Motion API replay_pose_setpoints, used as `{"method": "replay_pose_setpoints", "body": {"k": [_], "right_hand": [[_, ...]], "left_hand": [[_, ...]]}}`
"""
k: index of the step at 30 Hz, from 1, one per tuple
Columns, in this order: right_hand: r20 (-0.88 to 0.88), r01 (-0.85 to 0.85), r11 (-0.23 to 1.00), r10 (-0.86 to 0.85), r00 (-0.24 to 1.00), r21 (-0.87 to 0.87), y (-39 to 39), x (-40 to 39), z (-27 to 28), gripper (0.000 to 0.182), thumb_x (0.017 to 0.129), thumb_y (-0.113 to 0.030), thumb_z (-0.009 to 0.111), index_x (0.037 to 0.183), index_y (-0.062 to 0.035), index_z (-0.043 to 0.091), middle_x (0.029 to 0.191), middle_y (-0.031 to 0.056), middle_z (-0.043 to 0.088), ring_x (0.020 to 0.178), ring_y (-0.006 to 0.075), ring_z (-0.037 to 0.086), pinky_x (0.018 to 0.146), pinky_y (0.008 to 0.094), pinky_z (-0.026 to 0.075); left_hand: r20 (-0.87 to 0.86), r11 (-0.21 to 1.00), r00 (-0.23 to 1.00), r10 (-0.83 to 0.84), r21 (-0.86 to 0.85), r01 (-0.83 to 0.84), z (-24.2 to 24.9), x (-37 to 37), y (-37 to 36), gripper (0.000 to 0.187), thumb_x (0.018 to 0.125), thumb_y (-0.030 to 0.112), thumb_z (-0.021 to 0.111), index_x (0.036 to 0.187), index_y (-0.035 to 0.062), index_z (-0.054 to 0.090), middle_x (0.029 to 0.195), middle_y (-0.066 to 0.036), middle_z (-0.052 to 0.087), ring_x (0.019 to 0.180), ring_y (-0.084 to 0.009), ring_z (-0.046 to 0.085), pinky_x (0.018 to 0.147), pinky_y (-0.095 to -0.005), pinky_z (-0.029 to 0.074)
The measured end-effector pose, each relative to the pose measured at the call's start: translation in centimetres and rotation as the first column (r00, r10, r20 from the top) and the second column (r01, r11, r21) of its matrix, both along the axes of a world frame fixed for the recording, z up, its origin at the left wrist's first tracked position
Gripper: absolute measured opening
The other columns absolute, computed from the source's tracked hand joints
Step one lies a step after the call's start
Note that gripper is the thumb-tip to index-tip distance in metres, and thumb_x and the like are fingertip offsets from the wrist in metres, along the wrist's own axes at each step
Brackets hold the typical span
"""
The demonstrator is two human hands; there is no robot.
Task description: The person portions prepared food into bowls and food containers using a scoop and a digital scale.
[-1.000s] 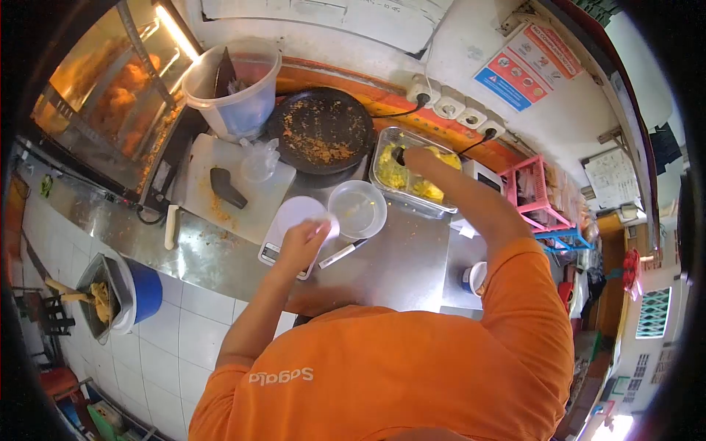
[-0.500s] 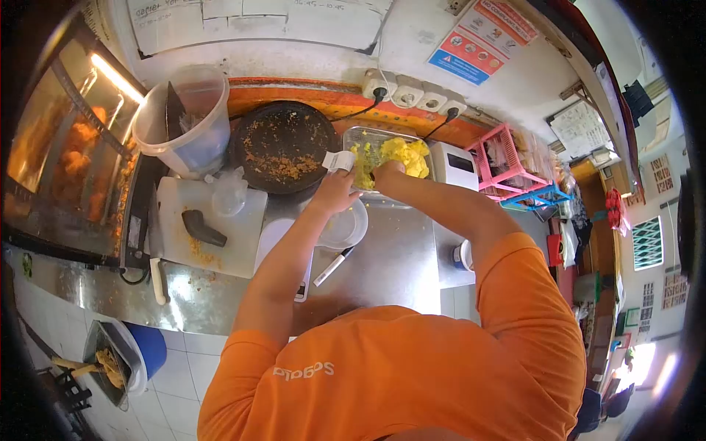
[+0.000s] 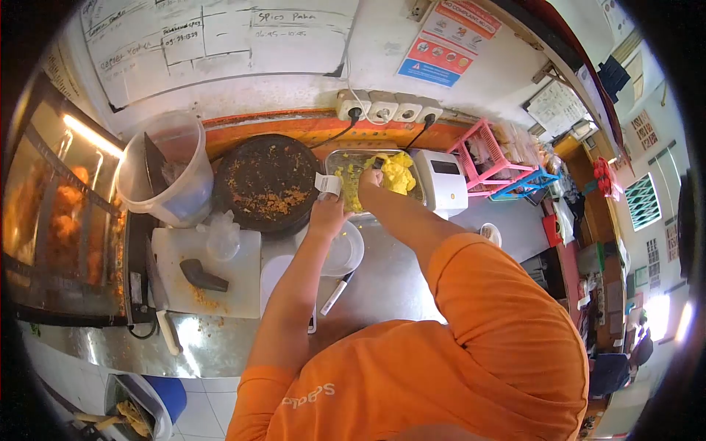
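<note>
A metal tray (image 3: 346, 156) against the back wall holds a mound of yellow food (image 3: 398, 173), with smaller yellow bits to its left. My right hand (image 3: 371, 181) is closed over the tray on a dark-ended utensil (image 3: 379, 163), whose lower part is hidden. At the tray's left edge, my left hand (image 3: 328, 214) is closed, with a white paper label (image 3: 328, 184) standing out above its fingers. Just below the tray lies a round clear plastic container (image 3: 344, 250), close to my left hand.
A round black stone plate (image 3: 265, 184) with crumbs lies left of the tray. Further left are a white bucket (image 3: 165, 173), a cutting board (image 3: 239, 283), a knife (image 3: 168, 332) and a lit food display (image 3: 66, 220). A white device (image 3: 441, 180) and pink basket (image 3: 485, 162) stand right.
The view has shifted, so the counter appears lower. My right hand has lifted from the yellow food, and the dark utensil end now shows. My left hand stays by the tray's left edge.
</note>
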State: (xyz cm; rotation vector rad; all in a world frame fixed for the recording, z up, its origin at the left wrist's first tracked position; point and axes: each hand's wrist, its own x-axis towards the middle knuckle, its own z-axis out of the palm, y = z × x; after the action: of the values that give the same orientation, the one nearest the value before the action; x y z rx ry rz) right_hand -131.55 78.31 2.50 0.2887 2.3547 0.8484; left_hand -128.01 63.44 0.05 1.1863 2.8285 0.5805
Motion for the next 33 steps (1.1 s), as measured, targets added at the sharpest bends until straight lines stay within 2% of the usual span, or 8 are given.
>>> {"method": "replay_pose_setpoints", "body": {"k": [4, 7, 10, 11, 15, 17, 26, 33], "right_hand": [[0.046, 0.119, 0.993, -0.118, 0.992, -0.016, 0.4, -0.2, -0.6, 0.037, 0.074, -0.015, 0.064, 0.108, -0.0027, 0.062, 0.116, 0.0153, 0.058, 0.098, 0.0265, 0.060, 0.063, 0.0361, 0.052], [-0.482, 0.106, 0.962, -0.220, 0.848, -0.251, 6.6, -2.2, -9.2, 0.035, 0.069, -0.012, 0.063, 0.104, -0.0078, 0.065, 0.112, 0.0178, 0.060, 0.088, 0.0303, 0.064, 0.066, 0.0407, 0.052], [-0.082, -0.054, 0.930, 0.026, 0.996, -0.364, 5.4, -0.6, -2.7, 0.026, 0.077, -0.018, 0.056, 0.098, -0.0077, 0.068, 0.100, 0.0159, 0.065, 0.094, 0.0277, 0.063, 0.075, 0.0401, 0.051], [0.115, -0.263, 0.925, 0.303, 0.946, -0.274, 9.7, -3.2, -9.3, 0.015, 0.066, -0.010, 0.063, 0.079, -0.0033, 0.070, 0.084, 0.0188, 0.065, 0.080, 0.0287, 0.064, 0.067, 0.0385, 0.051], [0.120, -0.311, 0.886, 0.370, 0.921, -0.343, 3.7, 1.9, -2.6, 0.024, 0.071, -0.017, 0.060, 0.089, -0.0031, 0.067, 0.088, 0.0207, 0.064, 0.080, 0.0333, 0.063, 0.068, 0.0419, 0.050], [-0.242, -0.137, 0.796, -0.012, 0.970, -0.589, 3.3, 3.5, -1.9, 0.032, 0.077, -0.025, 0.053, 0.098, -0.0031, 0.063, 0.089, 0.0226, 0.063, 0.082, 0.0363, 0.061, 0.072, 0.0438, 0.049], [-0.187, -0.148, 0.556, -0.013, 0.982, -0.818, 6.9, 6.6, -1.9, 0.037, 0.085, -0.028, 0.046, 0.108, -0.0021, 0.057, 0.093, 0.0259, 0.061, 0.086, 0.0397, 0.059, 0.078, 0.0446, 0.047], [-0.133, 0.068, 0.401, -0.454, 0.881, -0.914, 4.6, 4.8, -3.3, 0.044, 0.089, -0.032, 0.042, 0.101, 0.0066, 0.058, 0.097, 0.0293, 0.058, 0.092, 0.0418, 0.057, 0.082, 0.0463, 0.044]], "left_hand": [[-0.032, 1.000, 0.999, 0.020, 0.021, -0.019, -0.9, 0.1, 0.0, 0.056, 0.077, 0.042, 0.061, 0.117, 0.0035, 0.052, 0.107, -0.009, 0.058, 0.107, -0.0200, 0.052, 0.079, -0.0389, 0.043], [-0.107, 0.997, 0.994, 0.030, 0.069, -0.023, -2.0, -0.1, 0.1, 0.057, 0.077, 0.043, 0.060, 0.117, 0.0036, 0.052, 0.109, -0.009, 0.058, 0.110, -0.0196, 0.050, 0.079, -0.0389, 0.042], [-0.092, 0.997, 0.995, 0.043, 0.071, -0.036, -1.8, 0.0, 0.2, 0.060, 0.077, 0.044, 0.060, 0.120, 0.0035, 0.050, 0.109, -0.009, 0.057, 0.111, -0.0198, 0.049, 0.080, -0.0389, 0.041], [-0.097, 0.997, 0.995, 0.032, 0.078, -0.024, -2.1, -0.1, 0.2, 0.062, 0.077, 0.044, 0.060, 0.121, 0.0032, 0.048, 0.109, -0.009, 0.057, 0.110, -0.0199, 0.050, 0.080, -0.0387, 0.042], [0.026, 0.995, 1.000, 0.005, 0.103, -0.007, -1.4, -0.1, 0.1, 0.064, 0.079, 0.042, 0.059, 0.127, 0.0026, 0.041, 0.110, -0.015, 0.056, 0.105, -0.0269, 0.053, 0.082, -0.0426, 0.045], [0.047, 0.996, 0.999, 0.022, 0.086, -0.026, -1.1, 0.0, 0.2, 0.066, 0.078, 0.043, 0.060, 0.127, 0.0023, 0.042, 0.109, -0.013, 0.056, 0.105, -0.0249, 0.052, 0.083, -0.0405, 0.044], [0.212, 0.976, 0.971, 0.110, 0.163, -0.146, -1.6, 0.2, 0.2, 0.082, 0.076, 0.041, 0.064, 0.135, -0.0030, 0.026, 0.119, -0.019, 0.048, 0.111, -0.0321, 0.047, 0.089, -0.0413, 0.042], [0.178, 0.957, 0.978, 0.106, 0.250, -0.149, -2.1, 0.4, 0.1, 0.093, 0.077, 0.038, 0.066, 0.138, -0.0063, 0.011, 0.121, -0.027, 0.045, 0.107, -0.0388, 0.049, 0.089, -0.0419, 0.042]]}}
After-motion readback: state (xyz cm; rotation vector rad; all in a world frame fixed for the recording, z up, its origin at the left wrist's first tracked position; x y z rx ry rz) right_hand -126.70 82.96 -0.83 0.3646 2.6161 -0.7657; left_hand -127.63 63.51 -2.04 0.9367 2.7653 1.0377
